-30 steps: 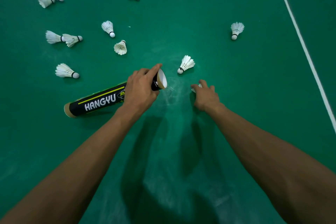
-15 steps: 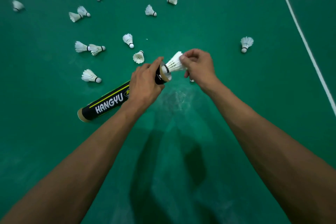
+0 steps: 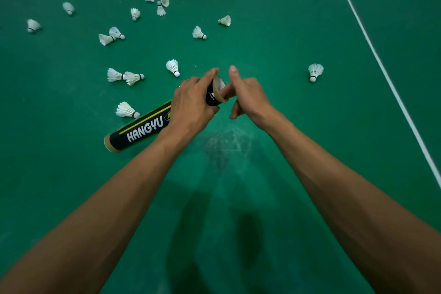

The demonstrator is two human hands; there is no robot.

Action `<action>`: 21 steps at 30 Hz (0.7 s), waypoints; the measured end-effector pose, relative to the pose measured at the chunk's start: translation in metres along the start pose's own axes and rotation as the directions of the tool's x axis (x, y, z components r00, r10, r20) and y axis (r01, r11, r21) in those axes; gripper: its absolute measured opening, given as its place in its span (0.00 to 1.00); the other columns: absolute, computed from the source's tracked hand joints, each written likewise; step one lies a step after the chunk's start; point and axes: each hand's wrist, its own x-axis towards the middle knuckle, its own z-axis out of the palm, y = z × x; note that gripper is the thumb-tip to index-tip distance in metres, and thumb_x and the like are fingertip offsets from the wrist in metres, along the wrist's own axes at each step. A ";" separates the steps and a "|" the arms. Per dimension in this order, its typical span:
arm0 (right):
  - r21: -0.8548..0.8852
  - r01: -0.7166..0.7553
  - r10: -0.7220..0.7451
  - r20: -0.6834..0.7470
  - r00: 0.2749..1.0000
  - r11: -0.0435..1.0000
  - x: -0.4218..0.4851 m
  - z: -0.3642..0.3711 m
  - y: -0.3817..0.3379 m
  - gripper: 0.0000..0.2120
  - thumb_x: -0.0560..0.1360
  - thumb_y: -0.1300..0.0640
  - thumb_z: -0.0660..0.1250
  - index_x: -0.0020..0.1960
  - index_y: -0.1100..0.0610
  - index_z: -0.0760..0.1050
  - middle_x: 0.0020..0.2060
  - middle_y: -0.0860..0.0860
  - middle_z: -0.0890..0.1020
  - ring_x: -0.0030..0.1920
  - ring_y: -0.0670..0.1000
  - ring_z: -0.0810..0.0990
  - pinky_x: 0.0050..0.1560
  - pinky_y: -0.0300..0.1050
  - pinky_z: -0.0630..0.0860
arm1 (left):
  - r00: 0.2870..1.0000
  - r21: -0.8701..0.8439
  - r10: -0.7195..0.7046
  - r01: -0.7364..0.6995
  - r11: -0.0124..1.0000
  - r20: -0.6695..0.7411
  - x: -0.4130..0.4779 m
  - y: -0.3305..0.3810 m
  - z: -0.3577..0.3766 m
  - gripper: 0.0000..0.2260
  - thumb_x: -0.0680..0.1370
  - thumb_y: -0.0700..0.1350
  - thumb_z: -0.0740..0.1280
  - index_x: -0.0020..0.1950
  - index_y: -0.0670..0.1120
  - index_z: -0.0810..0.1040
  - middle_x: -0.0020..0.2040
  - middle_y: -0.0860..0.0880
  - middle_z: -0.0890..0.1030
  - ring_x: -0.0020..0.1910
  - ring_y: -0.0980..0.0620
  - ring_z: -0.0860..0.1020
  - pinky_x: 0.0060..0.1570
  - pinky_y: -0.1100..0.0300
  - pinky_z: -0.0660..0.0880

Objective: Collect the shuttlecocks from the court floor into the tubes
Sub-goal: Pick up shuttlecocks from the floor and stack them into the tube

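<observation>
Pointing: the tube [image 3: 143, 126], black with HANGYU lettering, lies just left of frame centre. Its long axis runs from lower left to upper right, with the open mouth facing upper right and the base end at lower left.
Left hand [image 3: 192, 105]: wrapped round the tube just behind the mouth.
Right hand [image 3: 248, 95]: at the mouth with the thumb stuck up, a finger reaching into the opening and the lower fingers curled. Whether it has hold of anything inside cannot be told.
Tubes: one.
Shuttlecocks [image 3: 173, 67]: twenty-three can be counted on the court floor [image 3: 286, 126], all in the upper half of the frame. One lies just left of the tube's middle, an end-to-end pair lies above that, and one sits alone to the right of the hands. The rest are scattered toward the top, with one in the top right corner.
White lines [image 3: 391, 86]: one across the top, one slanting down the right side.
Change: half a second ago the right hand pinched a shuttlecock by its feathers, cork at the mouth. That one is now out of sight, and more far floor shows.
</observation>
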 end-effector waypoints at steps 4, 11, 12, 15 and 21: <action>-0.077 -0.048 0.063 0.205 0.977 0.996 -0.014 0.004 -0.015 0.34 0.82 0.32 0.51 0.48 0.62 0.79 0.52 0.59 0.84 0.25 0.59 0.80 0.38 0.55 0.85 | 0.996 0.036 0.091 -0.090 0.995 -0.015 -0.005 -0.001 0.001 0.37 0.69 0.45 0.78 0.77 0.52 0.70 0.60 0.43 0.80 0.58 0.38 0.76 0.59 0.47 0.71; -0.047 -0.143 0.150 0.362 0.920 0.989 -0.022 0.036 -0.030 0.29 0.82 0.32 0.48 0.67 0.53 0.68 0.57 0.52 0.78 0.26 0.58 0.79 0.44 0.62 0.85 | 0.995 -0.086 0.063 -0.069 0.994 -0.075 -0.008 -0.024 0.010 0.37 0.69 0.43 0.76 0.78 0.54 0.70 0.61 0.44 0.81 0.59 0.40 0.76 0.62 0.48 0.70; -0.068 -0.140 0.155 0.359 0.920 0.988 -0.021 0.039 -0.029 0.28 0.82 0.32 0.47 0.65 0.53 0.69 0.54 0.53 0.80 0.27 0.58 0.80 0.43 0.59 0.85 | 0.996 -0.101 0.047 -0.054 0.993 -0.074 -0.009 -0.028 0.013 0.37 0.69 0.42 0.76 0.78 0.54 0.70 0.61 0.45 0.81 0.59 0.40 0.76 0.62 0.48 0.71; -0.095 -0.124 0.139 0.179 0.974 0.988 -0.012 0.042 -0.023 0.28 0.83 0.36 0.52 0.55 0.59 0.77 0.41 0.58 0.84 0.30 0.58 0.83 0.37 0.54 0.84 | 0.999 -0.168 -0.011 0.005 0.986 -0.036 -0.006 -0.028 0.021 0.40 0.67 0.42 0.77 0.78 0.54 0.69 0.60 0.43 0.80 0.59 0.40 0.76 0.62 0.48 0.70; -0.204 -0.232 0.186 -0.222 0.957 0.951 -0.009 0.007 -0.002 0.11 0.80 0.54 0.64 0.50 0.58 0.83 0.46 0.56 0.87 0.32 0.56 0.85 0.34 0.51 0.84 | 0.999 -0.088 0.013 -0.009 0.996 0.043 0.015 -0.012 0.054 0.38 0.73 0.42 0.75 0.80 0.57 0.64 0.64 0.44 0.78 0.61 0.42 0.74 0.63 0.49 0.68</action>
